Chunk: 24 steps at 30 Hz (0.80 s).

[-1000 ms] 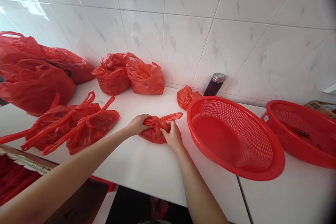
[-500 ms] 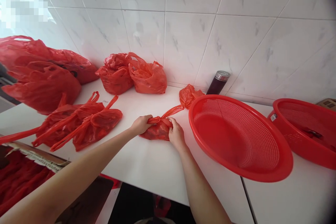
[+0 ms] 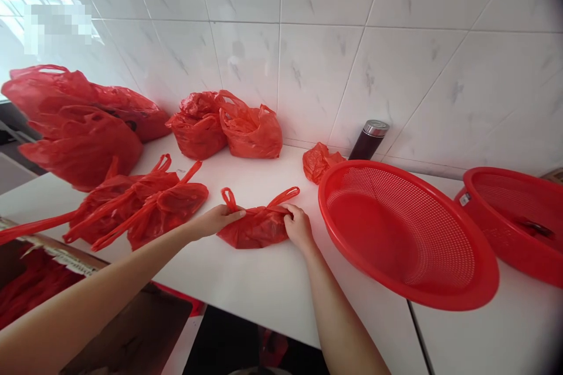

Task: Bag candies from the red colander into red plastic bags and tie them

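A small red plastic bag [image 3: 259,229] lies on the white tabletop [image 3: 246,281] with something inside that I cannot make out. Its two handle loops stick up, one at each side. My left hand [image 3: 216,220] pinches the bag's upper left edge near one loop, thumb on top. On the opposite side, my right hand [image 3: 299,225] grips the upper right corner with its fingers curled in. To the left lie several tied red plastic bags [image 3: 176,208], their long handles trailing toward the table's front edge.
Right of my hands stands a large red plastic colander [image 3: 373,234], with a second red basket [image 3: 497,228] beyond it. A dark flask [image 3: 368,140] and a crumpled red bag [image 3: 317,163] are near the tiled wall. Fuller red bags [image 3: 250,129] line the back. An open cardboard box [image 3: 145,316] sits front left.
The bag has been spread wider and flatter, and its left handle loop now stands up. My left hand has shifted left and slightly down; the right hand stays near its corner.
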Each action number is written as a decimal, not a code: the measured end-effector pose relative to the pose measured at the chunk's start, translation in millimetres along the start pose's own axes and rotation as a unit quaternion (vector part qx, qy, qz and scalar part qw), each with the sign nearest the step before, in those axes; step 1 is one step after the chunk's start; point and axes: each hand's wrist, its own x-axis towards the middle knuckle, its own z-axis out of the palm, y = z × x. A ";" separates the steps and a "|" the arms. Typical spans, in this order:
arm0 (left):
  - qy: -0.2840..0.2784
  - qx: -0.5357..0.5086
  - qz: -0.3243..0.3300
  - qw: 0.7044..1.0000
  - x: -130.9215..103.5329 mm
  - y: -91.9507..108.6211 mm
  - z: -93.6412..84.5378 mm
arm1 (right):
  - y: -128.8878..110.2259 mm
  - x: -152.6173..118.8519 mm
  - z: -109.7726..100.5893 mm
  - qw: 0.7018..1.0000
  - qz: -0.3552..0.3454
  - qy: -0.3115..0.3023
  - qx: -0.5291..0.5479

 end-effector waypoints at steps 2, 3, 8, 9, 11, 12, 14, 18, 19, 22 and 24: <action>-0.050 -0.044 0.004 0.998 -13.4 2.1 -4.5 | -4.9 -1.1 -0.5 1.000 0.005 -0.013 0.013; -0.068 -0.061 0.006 0.996 -19.0 4.7 -4.9 | -7.4 -1.9 -0.6 1.000 0.008 -0.019 0.018; -0.081 -0.101 0.048 0.990 -39.4 26.9 2.0 | -16.7 -6.2 -2.1 0.997 0.068 -0.022 0.042; -0.081 -0.096 0.057 0.990 -42.6 31.1 3.3 | -17.6 -6.9 -2.4 0.995 0.077 -0.025 0.065; -0.066 -0.068 0.047 0.994 -49.2 36.7 5.0 | -18.5 -8.2 -2.1 0.989 0.077 -0.030 0.120; -0.054 -0.050 0.027 0.997 -52.6 37.9 5.5 | -18.7 -8.7 -1.2 0.987 0.072 -0.026 0.139; -0.032 -0.023 -0.018 0.999 -60.0 37.4 6.2 | -18.9 -9.3 2.0 0.987 0.071 -0.003 0.141; -0.054 -0.063 -0.076 0.994 -70.4 32.1 2.6 | -19.3 -9.1 9.5 0.992 0.091 0.050 0.077; -0.068 -0.093 -0.093 0.989 -70.5 31.5 -0.8 | -19.5 -8.9 10.4 0.992 0.091 0.057 0.065; -0.016 -0.134 -0.100 0.986 -64.6 35.9 -15.5 | -20.7 -9.2 10.6 0.994 0.060 0.056 0.071; 0.133 -0.096 -0.049 0.985 -58.2 45.0 -22.4 | -22.7 -10.8 9.8 0.992 0.024 0.043 0.112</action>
